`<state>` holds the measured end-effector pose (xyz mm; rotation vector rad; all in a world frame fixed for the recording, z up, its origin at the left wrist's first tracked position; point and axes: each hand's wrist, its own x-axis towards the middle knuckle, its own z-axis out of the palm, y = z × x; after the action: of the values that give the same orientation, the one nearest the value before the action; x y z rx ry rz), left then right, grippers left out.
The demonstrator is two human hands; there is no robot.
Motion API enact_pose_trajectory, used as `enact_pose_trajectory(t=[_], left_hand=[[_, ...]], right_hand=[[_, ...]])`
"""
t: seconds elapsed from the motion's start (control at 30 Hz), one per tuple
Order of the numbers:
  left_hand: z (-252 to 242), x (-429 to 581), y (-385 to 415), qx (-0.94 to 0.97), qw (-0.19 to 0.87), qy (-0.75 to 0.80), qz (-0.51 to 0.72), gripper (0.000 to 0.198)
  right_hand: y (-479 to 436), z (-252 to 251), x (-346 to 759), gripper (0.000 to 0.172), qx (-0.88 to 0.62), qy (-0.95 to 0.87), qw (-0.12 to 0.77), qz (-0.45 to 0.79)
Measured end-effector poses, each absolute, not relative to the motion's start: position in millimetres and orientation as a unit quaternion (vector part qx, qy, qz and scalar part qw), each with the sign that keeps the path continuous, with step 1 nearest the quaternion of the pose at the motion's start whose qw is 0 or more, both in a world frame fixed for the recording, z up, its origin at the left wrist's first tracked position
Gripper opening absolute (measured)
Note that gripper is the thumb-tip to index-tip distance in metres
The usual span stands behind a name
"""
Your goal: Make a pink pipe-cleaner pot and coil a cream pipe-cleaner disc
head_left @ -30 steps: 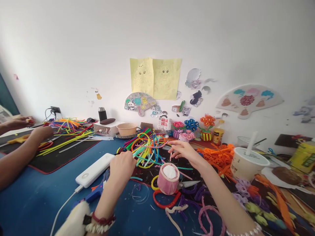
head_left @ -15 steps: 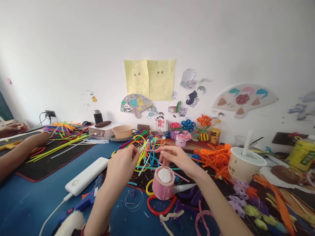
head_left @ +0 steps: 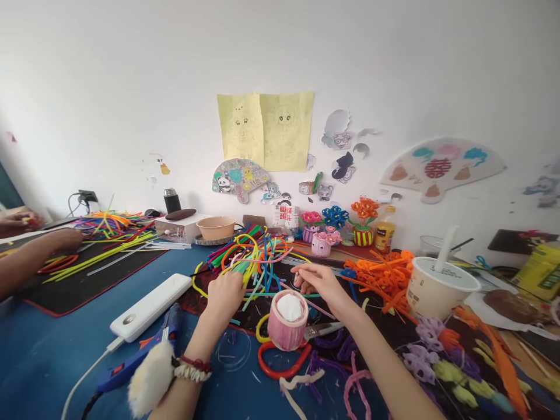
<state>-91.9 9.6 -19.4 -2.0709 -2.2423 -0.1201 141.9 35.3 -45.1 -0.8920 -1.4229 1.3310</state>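
Note:
My left hand (head_left: 224,298) is closed on strands in a tangled pile of coloured pipe cleaners (head_left: 254,256) at the middle of the table. My right hand (head_left: 317,284) hovers beside the pile with its fingertips pinched together; what they hold is too small to make out. Between and just in front of my hands stands a small pink pot with a white filling (head_left: 287,319). Red-handled scissors (head_left: 291,353) lie under and behind the pot. A fluffy white cuff and a bead bracelet sit on my left wrist.
Another person's hands (head_left: 56,240) work on a black mat with pipe cleaners at far left. A white power bank (head_left: 151,306) and blue glue gun (head_left: 144,361) lie left. An orange pipe cleaner heap (head_left: 380,279), paper cup with straw (head_left: 440,289) and small finished flower pots (head_left: 336,230) stand right and behind.
My left hand dropped from a raised pinch into the pipe cleaner pile. My right hand moved slightly right and lower. The view shifted a little.

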Motion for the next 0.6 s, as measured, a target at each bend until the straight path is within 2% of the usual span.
enact_pose_trajectory(t=[0.3,0.6], left_hand=[[-25,-92,13,-0.658,0.017,-0.753,-0.001,0.027],[-19,-103,10,-0.608,0.040,-0.790,-0.066,0.030]], right_hand=[[37,-52,136,0.027,-0.375,-0.591,0.461,0.546],[41,-60,136,0.022,-0.380,-0.594,0.457,0.543]])
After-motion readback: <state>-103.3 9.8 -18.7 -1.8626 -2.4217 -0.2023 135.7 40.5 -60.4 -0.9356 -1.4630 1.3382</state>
